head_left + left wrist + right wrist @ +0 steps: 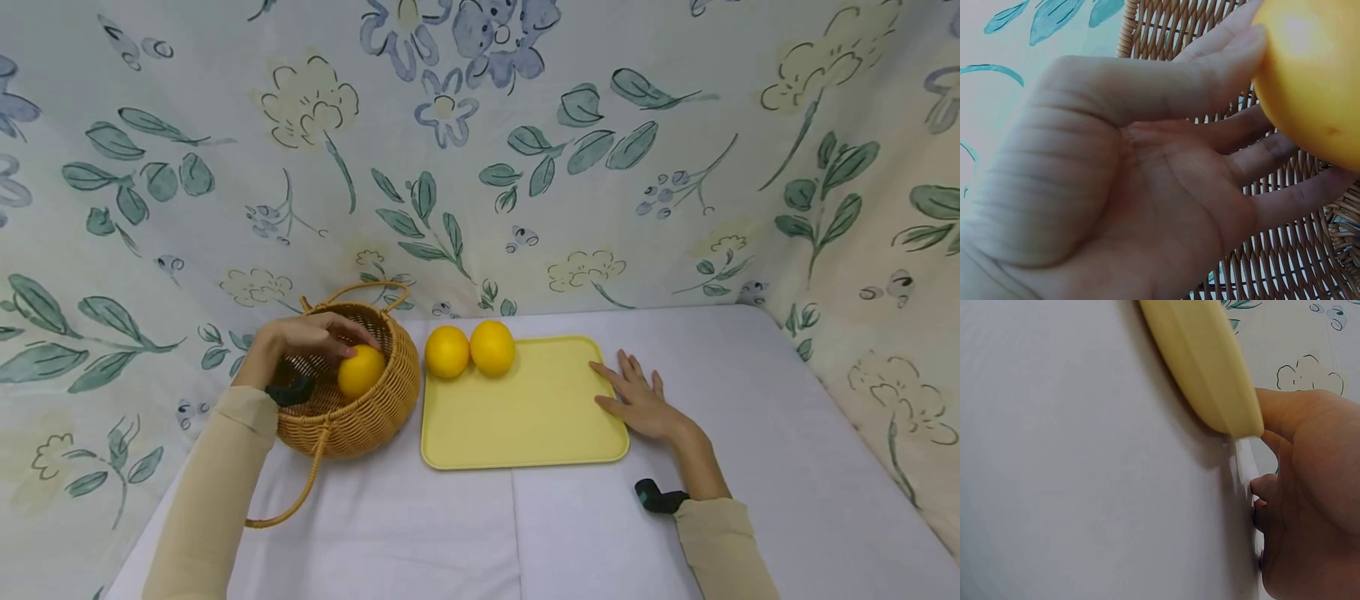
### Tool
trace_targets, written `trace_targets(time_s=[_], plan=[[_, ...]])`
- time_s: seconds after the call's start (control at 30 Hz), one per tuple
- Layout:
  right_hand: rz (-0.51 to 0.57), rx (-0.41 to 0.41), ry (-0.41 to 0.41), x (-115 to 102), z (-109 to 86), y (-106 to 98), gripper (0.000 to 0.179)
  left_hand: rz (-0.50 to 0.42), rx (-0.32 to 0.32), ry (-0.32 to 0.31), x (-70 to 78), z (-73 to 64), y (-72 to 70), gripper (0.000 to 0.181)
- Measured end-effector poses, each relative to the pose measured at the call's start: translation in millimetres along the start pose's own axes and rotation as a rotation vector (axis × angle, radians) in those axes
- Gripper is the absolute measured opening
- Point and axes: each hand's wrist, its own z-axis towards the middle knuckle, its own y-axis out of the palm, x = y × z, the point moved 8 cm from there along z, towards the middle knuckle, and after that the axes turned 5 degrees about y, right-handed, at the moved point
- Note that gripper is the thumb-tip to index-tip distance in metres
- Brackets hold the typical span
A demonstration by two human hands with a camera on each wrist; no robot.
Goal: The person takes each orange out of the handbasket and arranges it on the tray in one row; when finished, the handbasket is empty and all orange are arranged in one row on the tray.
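My left hand [318, 335] reaches into a wicker basket [390, 408] and grips an orange [362, 371] with thumb and fingers. In the left wrist view the thumb presses one side of the orange [1316, 81], with fingers spread around and under it. Two more oranges, a left one [447, 352] and a right one [492, 348], sit side by side at the back left of a yellow tray [525, 417]. My right hand [643, 404] lies with spread fingers at the tray's right edge, thumb and forefinger at its rim [1210, 375].
The basket's near handle [303, 496] lies down toward the front, while its far handle [367, 287] stands at the back. A white cloth [390, 533] covers the table. Floral fabric [480, 208] hangs behind it. A black wrist device [660, 497] is at the right sleeve.
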Motion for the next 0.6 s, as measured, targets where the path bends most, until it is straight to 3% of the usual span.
trace_targets(time_s=[0.1,0.23,0.4,0.6], plan=[[0.002,0.001,-0.004,-0.6,-1.2,-0.1,0.066,-0.002,0.003,-0.032,-2.6,0.5,0.8,0.045],[-0.002,0.001,0.000,0.5,-0.8,0.0,0.066,-0.009,-0.061,-0.050,-3.9,1.3,7.2,0.051],[-0.003,0.000,0.001,1.1,0.2,0.6,0.067,-0.082,-0.130,-0.073,-4.9,1.1,15.3,0.057],[0.001,-0.003,0.003,1.1,0.3,1.2,0.067,-0.075,-0.139,-0.073,-4.8,1.5,17.3,0.060]])
